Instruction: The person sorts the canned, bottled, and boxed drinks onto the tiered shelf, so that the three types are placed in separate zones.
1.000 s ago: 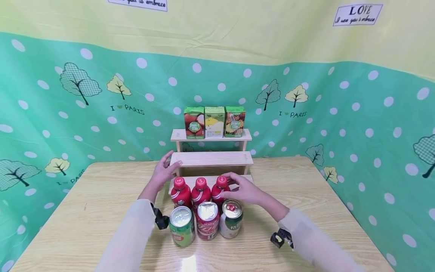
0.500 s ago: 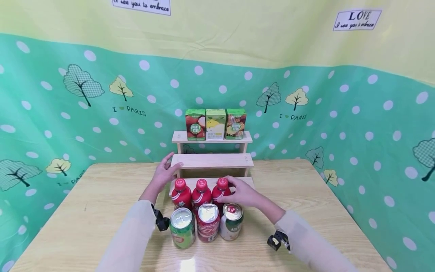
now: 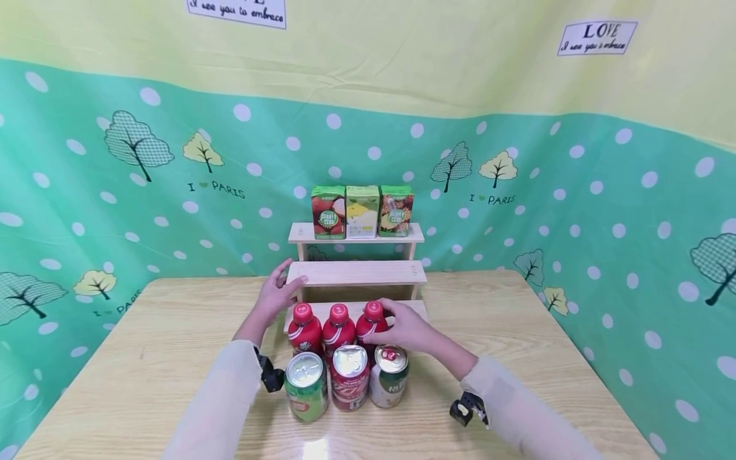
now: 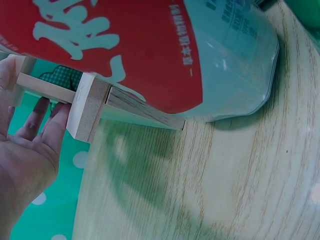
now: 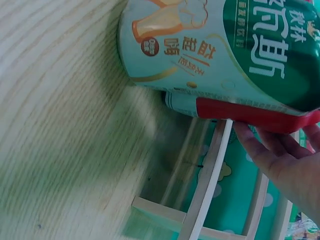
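In the head view a wooden three-tier shelf (image 3: 356, 272) stands at the back of the table. My left hand (image 3: 273, 298) grips the left end of its middle tier, thumb on top and fingers behind. Three red bottles (image 3: 338, 332) stand in a row before the lowest tier. My right hand (image 3: 407, 327) holds the right-hand bottle (image 3: 371, 322) near its shoulder, between thumb and fingers. Nearer me are a green can (image 3: 306, 386), a red can (image 3: 349, 378) and a white-and-green can (image 3: 388, 377). The right wrist view shows that last can (image 5: 220, 50) hiding much of the held bottle (image 5: 255, 115).
Three juice boxes (image 3: 362, 213) stand side by side on the top tier. A green and yellow printed cloth (image 3: 356, 137) hangs behind the table (image 3: 190, 338). The cans stand close in front of the bottles, right beside both forearms.
My right hand has shifted slightly left and settled closer round the right-hand bottle. The left hand keeps its place on the shelf. The head view has tilted a little.
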The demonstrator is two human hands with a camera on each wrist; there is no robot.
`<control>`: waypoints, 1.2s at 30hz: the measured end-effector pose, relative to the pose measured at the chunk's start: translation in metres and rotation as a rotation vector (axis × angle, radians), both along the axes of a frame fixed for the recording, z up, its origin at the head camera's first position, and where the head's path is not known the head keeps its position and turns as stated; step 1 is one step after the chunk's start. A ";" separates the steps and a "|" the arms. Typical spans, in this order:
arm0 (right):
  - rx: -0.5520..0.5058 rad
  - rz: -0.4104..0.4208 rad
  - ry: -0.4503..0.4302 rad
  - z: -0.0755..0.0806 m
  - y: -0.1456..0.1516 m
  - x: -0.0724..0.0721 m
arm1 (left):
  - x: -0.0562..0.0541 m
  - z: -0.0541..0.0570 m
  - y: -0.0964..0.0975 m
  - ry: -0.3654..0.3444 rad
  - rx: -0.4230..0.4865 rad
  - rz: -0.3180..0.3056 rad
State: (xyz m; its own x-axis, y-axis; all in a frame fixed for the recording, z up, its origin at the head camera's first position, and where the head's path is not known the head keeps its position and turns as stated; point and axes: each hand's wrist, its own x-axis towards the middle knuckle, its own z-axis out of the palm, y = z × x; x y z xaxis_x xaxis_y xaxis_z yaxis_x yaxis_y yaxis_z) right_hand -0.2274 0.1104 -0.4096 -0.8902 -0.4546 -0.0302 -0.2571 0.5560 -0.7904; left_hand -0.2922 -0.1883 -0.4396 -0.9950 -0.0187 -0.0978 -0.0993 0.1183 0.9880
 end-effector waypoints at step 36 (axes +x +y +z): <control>-0.035 -0.182 0.018 0.058 0.024 0.006 | -0.004 -0.004 -0.003 0.008 0.000 -0.010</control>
State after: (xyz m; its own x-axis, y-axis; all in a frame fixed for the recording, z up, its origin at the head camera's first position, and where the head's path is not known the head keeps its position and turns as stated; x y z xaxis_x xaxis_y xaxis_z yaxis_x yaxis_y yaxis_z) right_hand -0.2216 0.1341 -0.3519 -0.9580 -0.2868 -0.0008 -0.1689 0.5664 -0.8067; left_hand -0.2959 -0.1911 -0.4435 -0.9959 -0.0091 -0.0895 -0.0899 0.1189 0.9888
